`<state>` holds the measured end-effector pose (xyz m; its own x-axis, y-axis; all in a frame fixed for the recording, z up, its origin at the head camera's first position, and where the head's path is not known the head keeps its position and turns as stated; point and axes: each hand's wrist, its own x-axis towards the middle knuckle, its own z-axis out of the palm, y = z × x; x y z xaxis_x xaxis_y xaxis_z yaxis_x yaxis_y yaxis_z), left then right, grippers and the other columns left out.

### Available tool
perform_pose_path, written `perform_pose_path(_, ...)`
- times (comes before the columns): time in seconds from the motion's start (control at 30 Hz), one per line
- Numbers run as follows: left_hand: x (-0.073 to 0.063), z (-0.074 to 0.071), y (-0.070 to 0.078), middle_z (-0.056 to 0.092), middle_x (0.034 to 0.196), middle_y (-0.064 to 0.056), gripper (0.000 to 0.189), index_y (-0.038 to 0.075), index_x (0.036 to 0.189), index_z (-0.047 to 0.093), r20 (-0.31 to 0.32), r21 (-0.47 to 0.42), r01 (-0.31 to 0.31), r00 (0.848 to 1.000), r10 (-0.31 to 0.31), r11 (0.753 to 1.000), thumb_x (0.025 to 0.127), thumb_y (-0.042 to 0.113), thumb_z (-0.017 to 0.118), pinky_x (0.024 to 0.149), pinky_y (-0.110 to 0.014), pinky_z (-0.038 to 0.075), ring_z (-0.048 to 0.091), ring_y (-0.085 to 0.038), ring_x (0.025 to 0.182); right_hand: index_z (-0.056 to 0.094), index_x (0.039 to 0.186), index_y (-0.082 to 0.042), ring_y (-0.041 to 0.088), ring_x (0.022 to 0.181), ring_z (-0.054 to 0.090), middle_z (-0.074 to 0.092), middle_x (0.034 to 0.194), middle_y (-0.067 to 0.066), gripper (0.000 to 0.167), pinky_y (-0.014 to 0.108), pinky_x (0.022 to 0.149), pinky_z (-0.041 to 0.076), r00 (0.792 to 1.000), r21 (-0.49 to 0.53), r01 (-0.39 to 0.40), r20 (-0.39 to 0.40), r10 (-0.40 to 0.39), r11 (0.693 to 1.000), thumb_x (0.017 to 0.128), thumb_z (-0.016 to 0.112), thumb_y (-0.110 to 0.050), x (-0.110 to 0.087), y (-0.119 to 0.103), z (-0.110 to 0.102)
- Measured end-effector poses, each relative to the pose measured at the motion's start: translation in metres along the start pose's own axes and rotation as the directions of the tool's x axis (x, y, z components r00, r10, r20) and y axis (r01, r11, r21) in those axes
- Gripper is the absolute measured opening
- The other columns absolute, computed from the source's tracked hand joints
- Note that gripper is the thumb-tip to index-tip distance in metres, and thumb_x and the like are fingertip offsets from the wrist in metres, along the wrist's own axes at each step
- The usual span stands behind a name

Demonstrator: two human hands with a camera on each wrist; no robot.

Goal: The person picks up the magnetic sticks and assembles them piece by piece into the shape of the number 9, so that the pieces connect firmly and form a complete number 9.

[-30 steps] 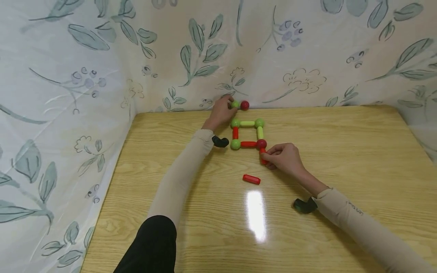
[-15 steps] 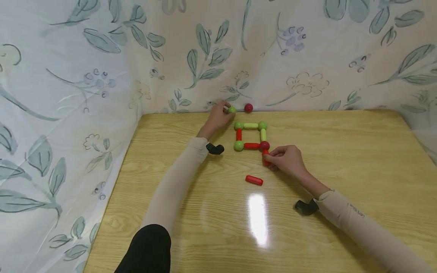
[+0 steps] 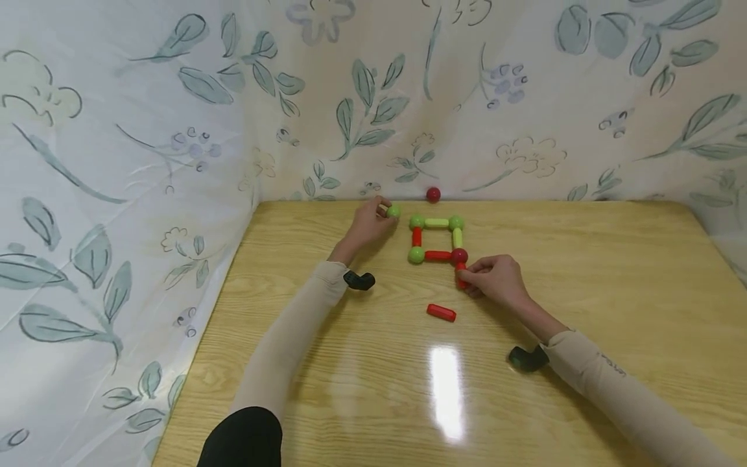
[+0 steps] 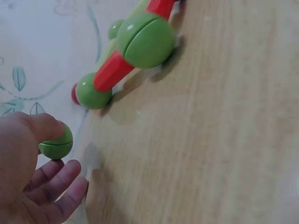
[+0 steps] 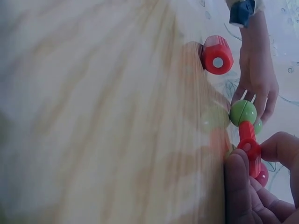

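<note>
My left hand [image 3: 370,224] pinches a green ball [image 4: 57,143] between thumb and fingers, a little left of a square frame of balls and rods. Three green balls and one red ball [image 3: 460,257] form the frame's corners. Red rods [image 3: 438,255] make its left and near sides, light-green rods [image 3: 436,223] its far and right sides. At the near right corner my right hand [image 3: 496,279] pinches another red rod [image 3: 462,277], which meets the red corner ball and points toward me. Its end shows a silvery disc in the right wrist view.
A loose red rod [image 3: 441,312] lies on the wooden table [image 3: 362,363], nearer to me than the frame. Another red ball [image 3: 433,194] sits at the table's back edge against the patterned cloth [image 3: 327,97]. Each wrist carries a dark camera mount.
My left hand has taken the green ball away from beside the red ball at the back edge, moving left and nearer. My right hand stays on its rod. The head view has shifted slightly.
</note>
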<state>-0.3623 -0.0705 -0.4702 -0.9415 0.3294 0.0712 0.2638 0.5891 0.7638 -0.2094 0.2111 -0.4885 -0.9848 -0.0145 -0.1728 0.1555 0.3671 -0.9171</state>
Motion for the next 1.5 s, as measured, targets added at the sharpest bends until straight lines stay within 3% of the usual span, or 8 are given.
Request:
perform_pose_path(0.37,-0.026,0.008,0.0,0.063,0.105,-0.009,0.033,0.007,0.124,0.057,0.024,-0.008,-0.037,0.999,0.037,0.999,0.096,0.021,0.067,0.081,-0.034,0.053,0.064,-0.02,0.092,0.07,0.096,0.009,0.023,0.064,0.072,0.073,0.077,0.014,0.025,0.036,0.06,0.059,1.0,0.012,0.003,0.01,-0.004,1.0,0.089,0.075,-0.014,0.003,0.006,0.0)
perform_pose_path(0.77,-0.045,0.011,0.004,0.063,0.103,-0.008,0.032,0.008,0.122,0.058,0.041,-0.005,-0.062,0.997,0.062,0.998,0.095,0.022,0.069,0.079,-0.031,0.053,0.063,-0.018,0.09,0.071,0.097,0.009,0.023,0.065,0.072,0.073,0.078,0.013,0.027,0.036,0.061,0.059,1.0,0.022,0.014,0.013,-0.014,1.0,0.089,0.076,-0.016,0.013,0.007,-0.004)
perform_pose_path(1.07,-0.063,0.02,0.015,0.064,0.099,-0.008,0.032,0.008,0.119,0.061,0.053,0.003,-0.093,0.994,0.092,0.996,0.092,0.019,0.073,0.077,-0.029,0.053,0.065,-0.017,0.085,0.07,0.098,0.01,0.021,0.064,0.072,0.073,0.078,0.013,0.029,0.036,0.061,0.059,1.0,0.01,0.018,0.011,-0.018,1.0,0.09,0.075,-0.017,0.022,0.003,-0.006)
perform_pose_path(1.37,-0.077,0.033,0.022,0.064,0.097,-0.005,0.031,0.009,0.116,0.061,0.099,-0.028,-0.107,0.989,0.109,0.994,0.09,0.018,0.074,0.075,-0.025,0.052,0.063,-0.014,0.084,0.07,0.099,0.01,0.021,0.064,0.072,0.073,0.077,0.013,0.032,0.037,0.061,0.059,1.0,0.021,0.001,0.012,-0.001,1.0,0.09,0.076,-0.02,0.027,-0.005,-0.004)
perform_pose_path(1.5,-0.083,0.044,0.031,0.063,0.096,-0.004,0.032,0.008,0.117,0.061,0.149,-0.005,-0.153,0.977,0.152,0.988,0.091,0.02,0.074,0.074,-0.023,0.052,0.063,-0.012,0.083,0.07,0.099,0.01,0.02,0.063,0.072,0.073,0.077,0.013,0.033,0.036,0.061,0.059,1.0,0.021,-0.007,0.004,0.007,1.0,0.09,0.076,-0.021,0.027,-0.006,-0.004)
